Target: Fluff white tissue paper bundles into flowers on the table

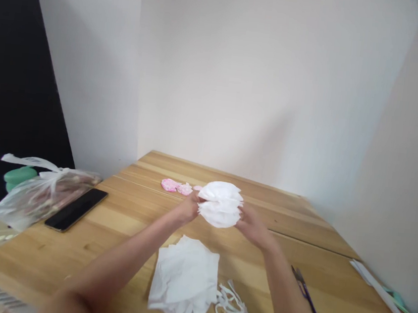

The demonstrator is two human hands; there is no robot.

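Both my hands hold a white tissue-paper flower [220,212], raised above the middle of the wooden table. It is round, with layered, fanned-out folds and a pinched line across its middle. My left hand [189,208] grips its left edge, and my right hand [254,227] grips the right edge. Some fingertips of each hand are hidden behind the paper. Below, between my forearms, lies a loose pile of white tissue sheets [186,273]. Thin white paper strips [232,308] lie curled to the right of that pile.
Scissors [306,292] lie right of my right forearm. Pink crumpled paper pieces [170,185] sit near the table's back. On the left are a black phone [76,210] and a tied plastic bag [46,196]. White strips [382,289] lie along the right edge, near the wall.
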